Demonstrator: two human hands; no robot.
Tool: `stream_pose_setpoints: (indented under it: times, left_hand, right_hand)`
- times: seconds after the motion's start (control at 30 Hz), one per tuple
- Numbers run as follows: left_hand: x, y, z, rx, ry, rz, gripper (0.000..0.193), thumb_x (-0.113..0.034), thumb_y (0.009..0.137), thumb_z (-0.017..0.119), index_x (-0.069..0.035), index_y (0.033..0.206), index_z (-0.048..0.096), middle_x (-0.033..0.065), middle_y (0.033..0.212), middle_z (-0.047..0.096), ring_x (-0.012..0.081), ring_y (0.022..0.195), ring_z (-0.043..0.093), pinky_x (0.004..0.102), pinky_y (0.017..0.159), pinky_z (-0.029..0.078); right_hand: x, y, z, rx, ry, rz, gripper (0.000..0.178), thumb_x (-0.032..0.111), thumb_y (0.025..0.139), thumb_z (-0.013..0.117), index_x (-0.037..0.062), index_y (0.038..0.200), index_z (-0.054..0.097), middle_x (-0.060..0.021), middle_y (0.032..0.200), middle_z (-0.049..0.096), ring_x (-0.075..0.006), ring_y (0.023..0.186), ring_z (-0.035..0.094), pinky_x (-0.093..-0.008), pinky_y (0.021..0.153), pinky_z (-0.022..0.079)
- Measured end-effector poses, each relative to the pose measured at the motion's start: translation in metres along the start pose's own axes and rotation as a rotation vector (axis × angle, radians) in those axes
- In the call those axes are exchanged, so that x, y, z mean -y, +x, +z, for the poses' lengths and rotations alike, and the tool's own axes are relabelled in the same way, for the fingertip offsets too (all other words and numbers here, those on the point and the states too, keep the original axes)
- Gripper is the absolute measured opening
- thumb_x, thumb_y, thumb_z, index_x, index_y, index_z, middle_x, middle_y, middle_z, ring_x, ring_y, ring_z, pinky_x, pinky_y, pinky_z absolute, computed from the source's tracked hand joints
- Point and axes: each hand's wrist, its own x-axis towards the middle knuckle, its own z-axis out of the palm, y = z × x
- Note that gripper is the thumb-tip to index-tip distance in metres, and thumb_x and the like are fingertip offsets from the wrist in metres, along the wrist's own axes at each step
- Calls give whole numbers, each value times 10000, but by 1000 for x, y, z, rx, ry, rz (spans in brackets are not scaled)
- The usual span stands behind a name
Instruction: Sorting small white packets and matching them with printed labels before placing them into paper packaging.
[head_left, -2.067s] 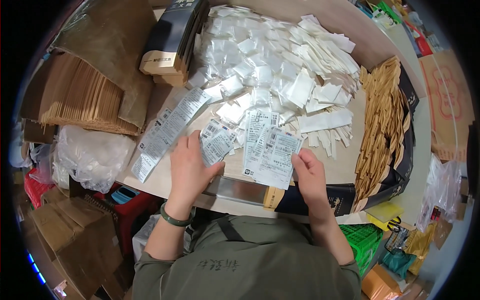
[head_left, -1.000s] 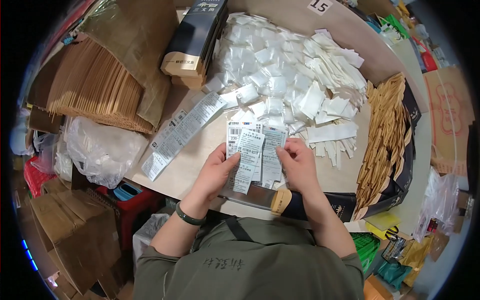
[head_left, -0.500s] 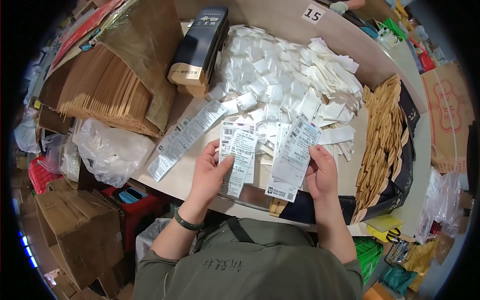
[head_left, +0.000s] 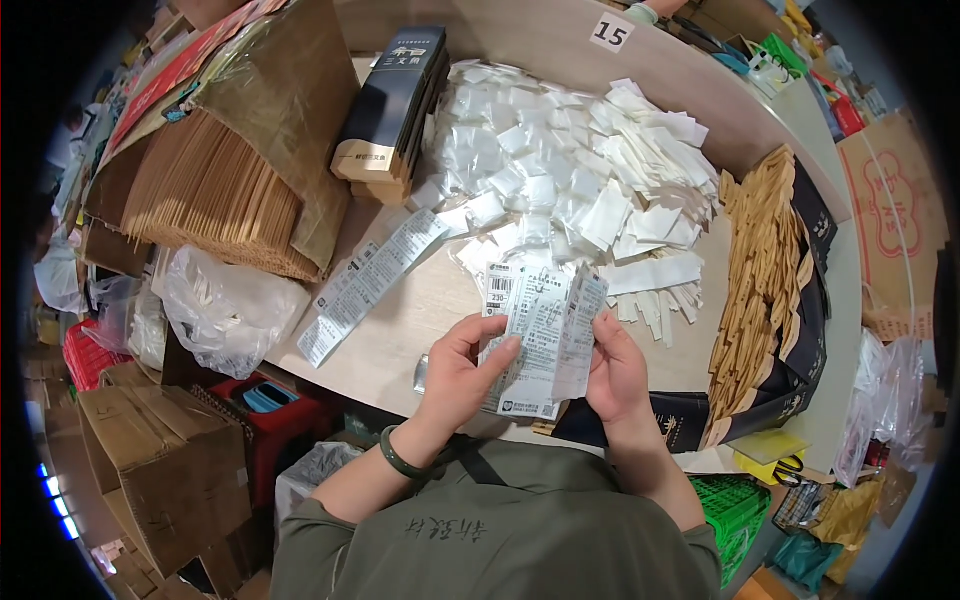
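Printed paper slips are held in front of me, over the near edge of the table. My left hand pinches them at their left side, thumb on top; a dark bangle circles that wrist. On the right edge my right hand grips a slip that stands slightly folded up against the others. Just beyond them lies a wide heap of small clear and white packets, with narrow white paper sleeves toward its right. A long strip of printed slips lies slanted to the left of my hands.
Dark flat boxes are stacked at the back left. Beside them an open carton holds many brown cardboard pieces, with a crumpled clear bag in front. Brown folded pieces fill a dark box at right. A raised rim bounds the table.
My hands have come together; the two separate bunches of slips now overlap in one group. The right hand's slips moved left, and the left hand moved slightly right.
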Motion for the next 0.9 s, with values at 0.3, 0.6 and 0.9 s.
stream_pose_setpoints:
  times: [0.3, 0.6, 0.9]
  left_hand:
    - [2, -1, 5, -6, -199, -101, 221, -38, 932, 636, 47, 1135, 622, 54, 1020, 674, 82, 896, 623, 229, 776, 516]
    - [8, -4, 6, -52, -248, -153, 200, -41, 941, 625, 36, 1125, 631, 46, 1016, 682, 67, 860, 611, 221, 754, 511]
    - [27, -12, 11, 28, 175, 175, 172, -55, 903, 667, 40, 1046, 662, 45, 984, 657, 61, 839, 562, 214, 712, 452]
  right_hand:
    - [-6, -12, 6, -1, 144, 46, 364, 173, 1029, 427, -31, 1329, 465, -137, 1292, 588, -227, 1193, 566, -378, 1056, 421]
    - [-5, -13, 6, -32, 184, 34, 360, 167, 1027, 436, -29, 1327, 472, -134, 1284, 594, -234, 1189, 568, -384, 1056, 420]
    - [-12, -22, 15, -130, 26, -16, 231, 117, 1019, 457, -16, 1190, 538, -138, 1166, 639, -208, 1059, 641, -360, 957, 511]
